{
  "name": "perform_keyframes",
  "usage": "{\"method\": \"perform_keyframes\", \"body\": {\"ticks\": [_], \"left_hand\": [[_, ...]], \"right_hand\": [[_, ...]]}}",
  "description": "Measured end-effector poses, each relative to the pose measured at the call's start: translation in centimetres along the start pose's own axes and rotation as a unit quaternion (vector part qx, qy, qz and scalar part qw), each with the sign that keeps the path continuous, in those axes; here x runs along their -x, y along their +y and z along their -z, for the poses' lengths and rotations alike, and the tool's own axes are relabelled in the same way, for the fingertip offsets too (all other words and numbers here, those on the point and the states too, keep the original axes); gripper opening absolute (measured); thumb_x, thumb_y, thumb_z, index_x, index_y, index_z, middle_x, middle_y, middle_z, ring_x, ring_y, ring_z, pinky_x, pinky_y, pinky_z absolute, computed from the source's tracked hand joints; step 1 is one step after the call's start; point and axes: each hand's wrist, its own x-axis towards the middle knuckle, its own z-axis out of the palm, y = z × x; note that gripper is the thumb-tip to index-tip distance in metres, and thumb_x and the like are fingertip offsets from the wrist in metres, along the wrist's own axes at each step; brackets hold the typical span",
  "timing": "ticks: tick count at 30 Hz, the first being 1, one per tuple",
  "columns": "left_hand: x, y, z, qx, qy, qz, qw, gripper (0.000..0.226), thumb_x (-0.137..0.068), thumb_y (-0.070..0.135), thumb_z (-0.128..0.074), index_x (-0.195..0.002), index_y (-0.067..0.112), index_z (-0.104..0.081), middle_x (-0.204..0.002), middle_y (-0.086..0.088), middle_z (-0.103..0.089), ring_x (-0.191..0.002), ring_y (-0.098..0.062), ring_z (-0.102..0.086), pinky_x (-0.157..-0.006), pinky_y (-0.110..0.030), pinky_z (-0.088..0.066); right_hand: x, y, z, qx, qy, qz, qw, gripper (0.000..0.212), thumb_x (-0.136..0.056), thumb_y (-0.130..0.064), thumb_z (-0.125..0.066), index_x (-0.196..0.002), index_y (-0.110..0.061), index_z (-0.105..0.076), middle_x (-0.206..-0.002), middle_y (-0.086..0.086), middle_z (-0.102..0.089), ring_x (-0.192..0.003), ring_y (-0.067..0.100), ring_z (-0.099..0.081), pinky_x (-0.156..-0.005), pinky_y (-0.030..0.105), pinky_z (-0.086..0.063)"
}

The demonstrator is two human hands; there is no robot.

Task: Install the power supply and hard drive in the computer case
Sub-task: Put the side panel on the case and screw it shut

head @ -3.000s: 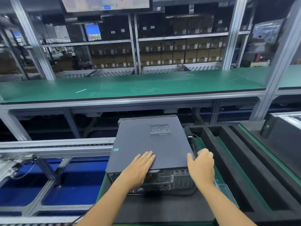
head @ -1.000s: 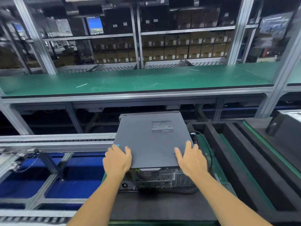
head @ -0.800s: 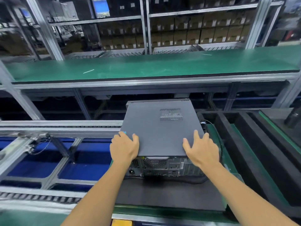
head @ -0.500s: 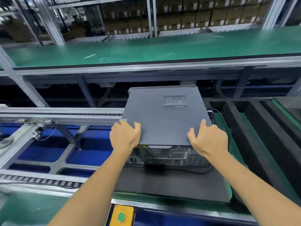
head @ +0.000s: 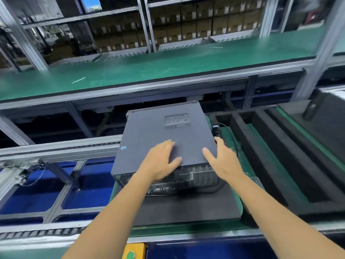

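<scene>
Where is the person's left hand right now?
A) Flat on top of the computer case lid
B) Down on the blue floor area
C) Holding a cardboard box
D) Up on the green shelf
A: the left hand lies with spread fingers on the dark lid of the case, near its back edge, while the right hand is at the lid's right corner.

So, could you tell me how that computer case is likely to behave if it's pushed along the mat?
The computer case lies flat and broad, so it probably won't tip. Its metal panel looks stiff under the left hand. It rests on a dark foam mat, which likely grips, so expect drag.
</scene>
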Motion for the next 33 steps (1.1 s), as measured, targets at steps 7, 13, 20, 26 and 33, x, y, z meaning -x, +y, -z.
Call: {"method": "perform_keyframes", "body": {"ticks": [7, 13, 20, 26, 33], "left_hand": [[-3.2, 6.4, -4.5, -0.099, -0.06, -0.142, 0.983, 0.064, -0.098, 0.053, -0.033, -0.153, 0.028, -0.011, -0.161, 0.006, -0.006, -0.148, -0.016, -0.004, -0.118, -0.037, -0.004], [-3.4, 6.4, -5.1, -0.139, -0.054, -0.14, 0.979, 0.065, -0.1, 0.051, -0.021, -0.154, 0.019, -0.005, -0.161, 0.003, -0.001, -0.148, -0.015, -0.002, -0.12, -0.035, -0.005], [-3.3, 6.8, -5.4, -0.111, -0.035, -0.141, 0.983, 0.061, -0.101, 0.044, -0.026, -0.154, 0.018, -0.009, -0.161, 0.003, -0.006, -0.148, -0.016, -0.005, -0.119, -0.033, -0.004], [-3.4, 7.2, -5.2, -0.089, -0.049, -0.125, 0.987, 0.06, -0.1, 0.046, -0.028, -0.153, 0.023, -0.011, -0.16, 0.007, -0.007, -0.148, -0.013, -0.005, -0.119, -0.031, -0.003], [1.6, 2.8, -2.8, -0.007, 0.257, 0.097, 0.961, 0.027, -0.096, 0.032, -0.04, -0.105, 0.017, -0.06, -0.12, 0.002, -0.06, -0.12, -0.019, -0.048, -0.104, -0.039, -0.023]], "right_hand": [[1.3, 3.2, 1.4, -0.123, -0.111, 0.006, 0.986, 0.077, -0.098, -0.033, -0.058, -0.159, -0.027, -0.01, -0.14, -0.012, -0.05, -0.113, 0.003, -0.054, -0.087, 0.011, -0.041], [1.6, 3.3, 1.4, -0.124, -0.086, 0.003, 0.989, 0.059, -0.098, -0.029, -0.058, -0.152, -0.023, -0.036, -0.136, -0.005, -0.057, -0.113, 0.014, -0.057, -0.085, 0.017, -0.039], [1.2, 3.3, 1.4, -0.071, -0.035, 0.026, 0.997, 0.033, -0.092, -0.026, -0.066, -0.122, -0.014, -0.066, -0.1, 0.0, -0.074, -0.09, 0.017, -0.064, -0.082, 0.029, -0.05], [1.2, 2.9, 2.3, -0.034, -0.06, 0.011, 0.998, 0.028, -0.092, -0.029, -0.066, -0.116, -0.014, -0.07, -0.096, 0.0, -0.074, -0.089, 0.018, -0.065, -0.082, 0.031, -0.052], [1.1, -1.2, 3.1, 0.142, -0.086, 0.074, 0.983, 0.08, -0.089, -0.042, -0.064, -0.155, -0.02, -0.023, -0.159, 0.001, -0.025, -0.144, 0.026, -0.027, -0.111, 0.044, -0.034]]}}
